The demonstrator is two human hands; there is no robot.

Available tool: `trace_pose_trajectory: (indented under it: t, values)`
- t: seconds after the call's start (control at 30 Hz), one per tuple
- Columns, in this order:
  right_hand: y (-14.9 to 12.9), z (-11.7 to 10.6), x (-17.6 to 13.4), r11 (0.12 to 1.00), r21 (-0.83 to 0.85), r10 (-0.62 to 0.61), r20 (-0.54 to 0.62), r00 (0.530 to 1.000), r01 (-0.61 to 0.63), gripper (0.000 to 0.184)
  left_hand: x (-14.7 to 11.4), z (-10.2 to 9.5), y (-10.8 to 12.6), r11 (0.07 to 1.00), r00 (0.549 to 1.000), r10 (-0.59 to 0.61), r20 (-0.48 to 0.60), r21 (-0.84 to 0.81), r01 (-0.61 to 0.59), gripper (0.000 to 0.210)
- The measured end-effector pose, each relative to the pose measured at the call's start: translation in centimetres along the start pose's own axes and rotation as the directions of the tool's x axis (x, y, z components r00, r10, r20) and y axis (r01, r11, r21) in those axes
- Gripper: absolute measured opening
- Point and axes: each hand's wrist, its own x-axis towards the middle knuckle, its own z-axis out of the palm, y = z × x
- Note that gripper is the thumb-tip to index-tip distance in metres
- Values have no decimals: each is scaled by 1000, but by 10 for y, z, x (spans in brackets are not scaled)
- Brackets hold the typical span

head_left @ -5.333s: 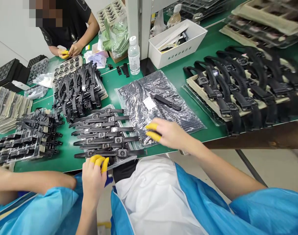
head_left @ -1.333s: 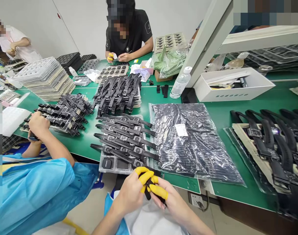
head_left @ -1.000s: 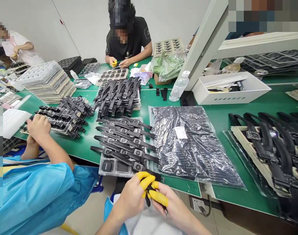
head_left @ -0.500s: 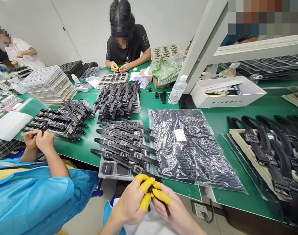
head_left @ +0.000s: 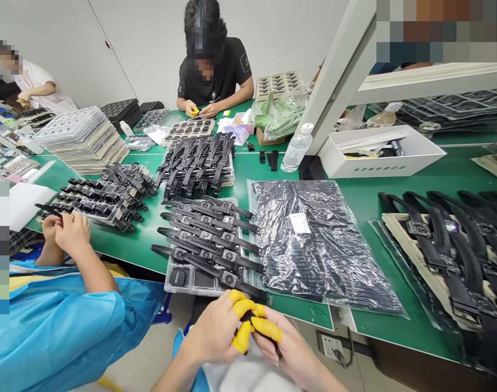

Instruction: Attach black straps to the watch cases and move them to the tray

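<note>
Both hands wear yellow finger covers and meet just past the table's near edge. My left hand (head_left: 215,329) pinches one part of a black watch strap (head_left: 271,342), most of which the fingers hide. My right hand (head_left: 287,340) is closed around the rest of it; whether a watch case is attached cannot be seen. Right above the hands, a clear plastic tray (head_left: 175,290) bears rows of black smartwatches (head_left: 206,255) lying face down with their straps spread out. One small square black watch case (head_left: 178,277) sits in a front pocket without straps.
A clear bag of black straps (head_left: 313,245) lies right of the tray. More strapped watches (head_left: 468,261) fill a tray at far right. A water bottle (head_left: 298,148) and white box (head_left: 382,155) stand behind. Co-workers sit at left, in a blue garment (head_left: 68,326), and across the table.
My hands stay together on the strap, with fingers shifting slightly. The co-worker at left now holds a black strap that sticks out farther to the left.
</note>
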Motion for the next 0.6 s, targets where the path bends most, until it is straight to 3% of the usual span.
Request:
trace_pose_trajectory:
  t: [0.13, 0.33, 0.6]
  values:
    - [-1, -2, 0, 989, -127, -76, -21, 997, 73, 56, -1, -1, 2, 999, 999, -25, 44, -33, 27, 35]
    - [0, 1, -2, 981, 171, 99, -3, 995, -97, 54, 0, -2, 5, 1000, 999, -20, 42, -12, 21, 38]
    - [1, 2, -3, 975, 204, 95, -18, 995, -89, 52, 2, -3, 8, 996, 997, -55, 60, 78, 50, 39]
